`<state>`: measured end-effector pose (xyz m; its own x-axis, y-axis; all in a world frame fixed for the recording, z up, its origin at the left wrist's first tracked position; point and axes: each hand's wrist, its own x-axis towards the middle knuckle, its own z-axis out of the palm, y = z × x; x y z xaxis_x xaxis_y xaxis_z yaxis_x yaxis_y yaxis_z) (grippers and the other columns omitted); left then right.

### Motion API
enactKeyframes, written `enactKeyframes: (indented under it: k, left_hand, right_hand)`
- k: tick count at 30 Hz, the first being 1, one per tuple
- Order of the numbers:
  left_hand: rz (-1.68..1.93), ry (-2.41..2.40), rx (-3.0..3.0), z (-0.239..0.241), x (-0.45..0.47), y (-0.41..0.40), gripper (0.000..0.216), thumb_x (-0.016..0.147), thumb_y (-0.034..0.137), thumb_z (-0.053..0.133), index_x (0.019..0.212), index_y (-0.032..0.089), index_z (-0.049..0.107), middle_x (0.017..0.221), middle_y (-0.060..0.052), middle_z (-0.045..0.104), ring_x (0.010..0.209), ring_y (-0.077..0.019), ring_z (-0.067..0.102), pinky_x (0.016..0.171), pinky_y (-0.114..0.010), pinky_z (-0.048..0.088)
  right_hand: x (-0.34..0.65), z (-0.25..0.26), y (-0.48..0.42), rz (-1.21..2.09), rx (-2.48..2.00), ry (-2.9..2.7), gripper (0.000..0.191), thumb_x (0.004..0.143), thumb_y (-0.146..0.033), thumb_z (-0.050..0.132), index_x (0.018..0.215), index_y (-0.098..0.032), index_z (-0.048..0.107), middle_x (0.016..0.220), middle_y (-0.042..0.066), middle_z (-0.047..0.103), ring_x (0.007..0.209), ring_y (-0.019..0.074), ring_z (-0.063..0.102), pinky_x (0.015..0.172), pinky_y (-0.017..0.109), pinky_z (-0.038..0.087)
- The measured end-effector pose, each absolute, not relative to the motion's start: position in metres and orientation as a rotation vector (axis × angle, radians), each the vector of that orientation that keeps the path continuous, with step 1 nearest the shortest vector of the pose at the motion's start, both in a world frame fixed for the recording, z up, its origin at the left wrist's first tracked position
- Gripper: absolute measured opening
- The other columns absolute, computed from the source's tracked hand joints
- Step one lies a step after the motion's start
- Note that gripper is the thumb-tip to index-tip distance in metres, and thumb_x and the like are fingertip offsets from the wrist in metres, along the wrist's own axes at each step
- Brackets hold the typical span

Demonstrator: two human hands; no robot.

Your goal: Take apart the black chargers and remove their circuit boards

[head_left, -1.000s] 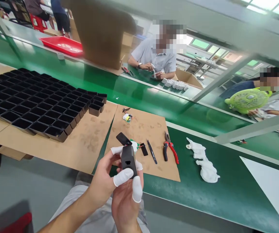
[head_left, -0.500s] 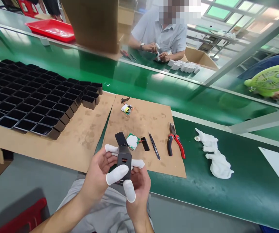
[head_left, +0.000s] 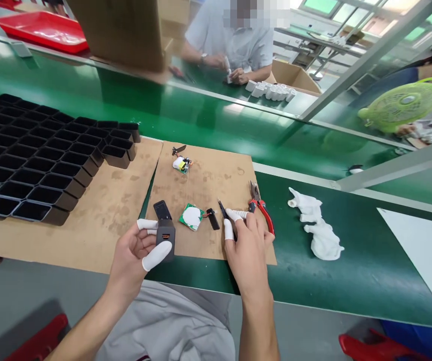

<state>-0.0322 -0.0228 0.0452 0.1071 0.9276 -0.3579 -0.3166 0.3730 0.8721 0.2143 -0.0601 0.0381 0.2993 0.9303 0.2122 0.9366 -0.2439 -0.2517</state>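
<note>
My left hand, with white finger cots on, holds a small black plastic housing that has a port opening on its upward end. Just behind the housing is a flat black piece; whether the two touch, I cannot tell. My right hand, also wearing finger cots, closes over black tweezers, whose tip shows past the fingers. Between the hands lies a green circuit board with a white pad, wired to a small black plate. Red-handled pliers rest right beside my right hand.
Another circuit board lies farther back on the cardboard. Rows of black open boxes stand left. White crumpled cloth or gloves lie right. A co-worker, a red tray and a green fan are across the bench.
My right hand has left the housing and moved right onto the tweezers. My left hand keeps hold of the housing. The whole view has shifted, so things appear farther left.
</note>
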Motion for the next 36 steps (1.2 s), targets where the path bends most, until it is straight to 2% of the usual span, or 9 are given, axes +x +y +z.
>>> enactKeyframes:
  k: [5, 8, 10, 11, 14, 18, 22, 30, 36]
  left_hand:
    - [1.053, 1.065, 0.765, 0.042, -0.035, -0.026, 0.061, 0.059, 0.035, 0.111, 0.101, 0.018, 0.071, 0.093, -0.006, 0.083, 0.078, -0.0200, 0.081, 0.073, -0.029, 0.069]
    - [1.047, 1.054, 0.799, 0.039, -0.036, -0.027, 0.059, 0.063, 0.038, 0.109, 0.103, 0.019, 0.070, 0.095, -0.007, 0.083, 0.081, -0.0216, 0.082, 0.074, -0.029, 0.069]
    - [1.035, 1.050, 0.821, 0.038, -0.036, -0.026, 0.058, 0.067, 0.038, 0.108, 0.105, 0.020, 0.070, 0.099, -0.008, 0.084, 0.084, -0.0227, 0.083, 0.076, -0.030, 0.069]
    - [1.028, 1.045, 0.835, 0.037, -0.037, -0.026, 0.056, 0.068, 0.038, 0.107, 0.106, 0.020, 0.070, 0.100, -0.008, 0.084, 0.085, -0.0227, 0.083, 0.078, -0.030, 0.069]
    - [1.025, 1.065, 0.897, 0.038, -0.036, -0.027, 0.052, 0.072, 0.034, 0.104, 0.107, 0.020, 0.069, 0.098, -0.006, 0.084, 0.082, -0.0193, 0.081, 0.079, -0.028, 0.067]
    - [1.030, 1.136, 0.997, 0.044, -0.033, -0.032, 0.049, 0.074, 0.034, 0.102, 0.107, 0.021, 0.069, 0.092, -0.003, 0.080, 0.079, -0.0172, 0.077, 0.077, -0.026, 0.065]
    - [1.046, 1.159, 1.071, 0.048, -0.030, -0.036, 0.049, 0.072, 0.032, 0.103, 0.101, 0.023, 0.064, 0.088, 0.001, 0.076, 0.076, -0.0144, 0.071, 0.075, -0.025, 0.062]
    - [1.061, 1.207, 1.216, 0.045, -0.026, -0.043, 0.053, 0.069, 0.026, 0.102, 0.104, 0.024, 0.062, 0.087, 0.003, 0.073, 0.075, -0.0144, 0.067, 0.070, -0.024, 0.057]
    - [1.093, 1.262, 1.373, 0.044, -0.022, -0.050, 0.049, 0.072, 0.029, 0.100, 0.103, 0.024, 0.062, 0.090, 0.002, 0.073, 0.077, -0.0171, 0.071, 0.073, -0.029, 0.060]
  right_hand:
    - [0.215, 0.040, -0.060, 0.106, -2.147, -1.442, 0.022, 0.110, -0.034, 0.057, 0.112, -0.021, 0.074, 0.112, 0.011, 0.079, 0.104, 0.0318, 0.073, 0.095, 0.049, 0.047]
    - [0.208, 0.059, -0.073, 0.262, -1.944, -1.342, 0.028, 0.110, -0.042, 0.066, 0.129, -0.023, 0.073, 0.109, 0.008, 0.078, 0.096, 0.0257, 0.073, 0.088, 0.042, 0.055]
    - [0.199, 0.078, -0.084, 0.390, -1.819, -1.440, 0.041, 0.113, -0.040, 0.063, 0.152, -0.028, 0.067, 0.112, 0.007, 0.074, 0.095, 0.0225, 0.072, 0.081, 0.036, 0.057]
    - [0.193, 0.088, -0.090, 0.435, -1.773, -1.520, 0.042, 0.115, -0.036, 0.061, 0.156, -0.030, 0.066, 0.109, 0.006, 0.071, 0.091, 0.0206, 0.070, 0.076, 0.033, 0.057]
    - [0.178, 0.112, -0.104, 0.522, -1.703, -1.699, 0.038, 0.115, -0.025, 0.056, 0.148, -0.033, 0.073, 0.099, 0.003, 0.067, 0.080, 0.0170, 0.068, 0.068, 0.027, 0.055]
    - [0.170, 0.120, -0.112, 0.542, -1.717, -1.712, 0.030, 0.115, -0.024, 0.058, 0.137, -0.031, 0.077, 0.101, 0.003, 0.077, 0.081, 0.0172, 0.075, 0.069, 0.025, 0.060]
    - [0.173, 0.113, -0.113, 0.534, -1.718, -1.702, 0.023, 0.114, -0.025, 0.064, 0.126, -0.029, 0.082, 0.082, -0.002, 0.070, 0.064, 0.0129, 0.065, 0.056, 0.022, 0.051]
    - [0.171, 0.107, -0.117, 0.577, -1.698, -1.666, 0.022, 0.111, -0.020, 0.067, 0.125, -0.025, 0.084, 0.087, 0.001, 0.074, 0.064, 0.0129, 0.063, 0.054, 0.024, 0.049]
    - [0.169, 0.100, -0.121, 0.452, -1.748, -1.725, 0.019, 0.110, -0.016, 0.066, 0.116, -0.023, 0.082, 0.082, 0.000, 0.068, 0.061, 0.0138, 0.055, 0.056, 0.027, 0.047]
